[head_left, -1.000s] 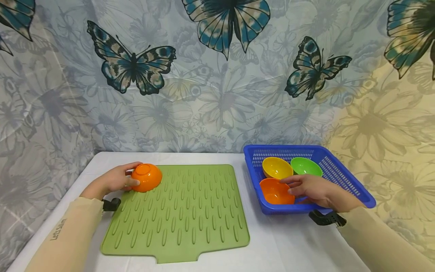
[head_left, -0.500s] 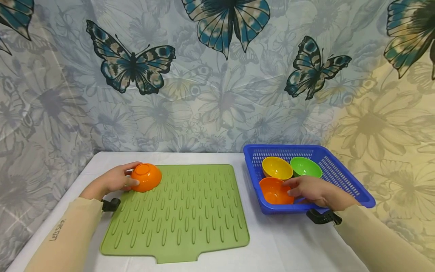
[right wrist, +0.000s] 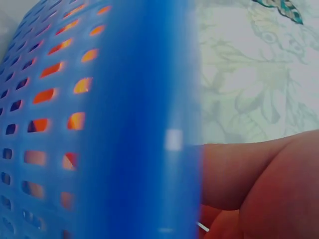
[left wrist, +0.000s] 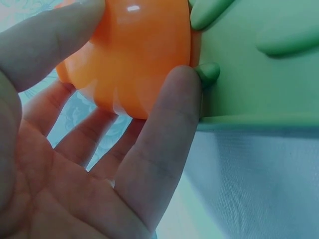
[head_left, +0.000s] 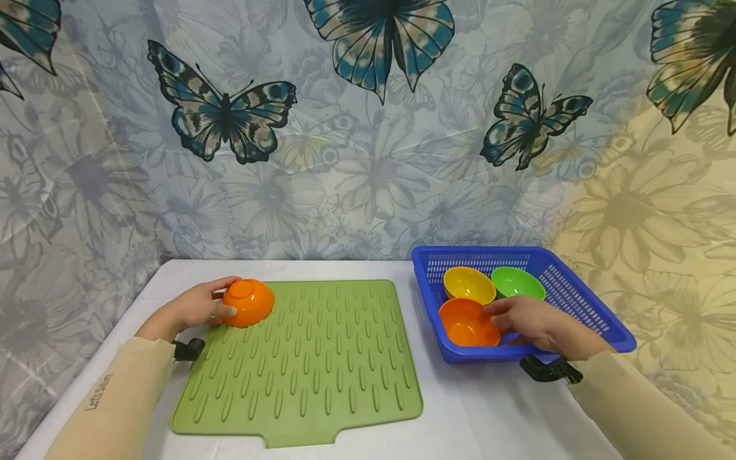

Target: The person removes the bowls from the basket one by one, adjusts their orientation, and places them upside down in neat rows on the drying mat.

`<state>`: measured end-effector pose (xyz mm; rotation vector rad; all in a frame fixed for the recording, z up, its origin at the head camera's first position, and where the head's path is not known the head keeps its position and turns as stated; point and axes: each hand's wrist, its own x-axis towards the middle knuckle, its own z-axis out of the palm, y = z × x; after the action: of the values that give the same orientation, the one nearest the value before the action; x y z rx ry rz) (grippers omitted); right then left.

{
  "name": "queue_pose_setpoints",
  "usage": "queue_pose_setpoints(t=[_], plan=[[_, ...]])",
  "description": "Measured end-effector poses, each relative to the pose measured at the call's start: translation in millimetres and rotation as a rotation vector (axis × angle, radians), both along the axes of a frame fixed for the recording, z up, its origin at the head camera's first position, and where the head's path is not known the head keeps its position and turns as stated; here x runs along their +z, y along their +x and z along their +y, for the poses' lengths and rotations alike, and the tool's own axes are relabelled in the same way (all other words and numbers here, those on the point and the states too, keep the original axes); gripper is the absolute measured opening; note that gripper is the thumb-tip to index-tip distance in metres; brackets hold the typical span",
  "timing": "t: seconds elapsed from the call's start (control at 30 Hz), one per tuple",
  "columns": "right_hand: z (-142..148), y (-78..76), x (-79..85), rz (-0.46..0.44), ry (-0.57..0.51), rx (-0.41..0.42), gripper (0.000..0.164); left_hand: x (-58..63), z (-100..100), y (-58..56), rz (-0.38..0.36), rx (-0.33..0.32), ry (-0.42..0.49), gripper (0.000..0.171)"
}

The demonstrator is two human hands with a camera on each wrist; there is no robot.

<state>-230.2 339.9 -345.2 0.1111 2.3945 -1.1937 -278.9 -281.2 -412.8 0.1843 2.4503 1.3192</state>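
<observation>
On the far left corner of the green mat [head_left: 310, 358], an orange bowl [head_left: 248, 303] sits upside down. My left hand [head_left: 192, 306] holds it from the left side, and the left wrist view shows the fingers spread around the orange wall [left wrist: 134, 59]. Inside the blue basket [head_left: 581, 306], a second orange bowl [head_left: 466, 324] stands mouth up at the near left. My right hand [head_left: 531, 322] pinches that bowl's right rim. In the right wrist view, the basket's side [right wrist: 139, 119] hides the bowl except for orange through the slots, and part of the hand [right wrist: 259, 174] shows.
Behind the second orange bowl in the basket are a yellow bowl [head_left: 468, 284] and a green bowl [head_left: 519, 283]. A white cloth [head_left: 477, 409] covers the table. A butterfly-patterned curtain [head_left: 379, 191] hangs right behind it.
The right fingers have closed in on the rim of the orange bowl in the basket, and that bowl has tilted slightly. The left hand and its bowl have stayed put.
</observation>
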Motion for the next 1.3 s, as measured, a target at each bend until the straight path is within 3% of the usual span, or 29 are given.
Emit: queue_pose_setpoints(t=[0.4, 0.9, 1.3], plan=[[14, 6.4, 5.1, 0.040, -0.131, -0.052, 0.050, 1.6, 1, 1.7, -0.001, 0.007, 0.001, 0.087], [16, 15.3, 16.9, 0.081, -0.475, -0.077, 0.061, 0.1, 1, 1.5, -0.002, 0.004, 0.005, 0.086], [-5, 32.0, 23.0, 0.210, -0.561, -0.114, 0.060, 0.6, 1, 1.3, -0.006, 0.010, 0.011, 0.087]])
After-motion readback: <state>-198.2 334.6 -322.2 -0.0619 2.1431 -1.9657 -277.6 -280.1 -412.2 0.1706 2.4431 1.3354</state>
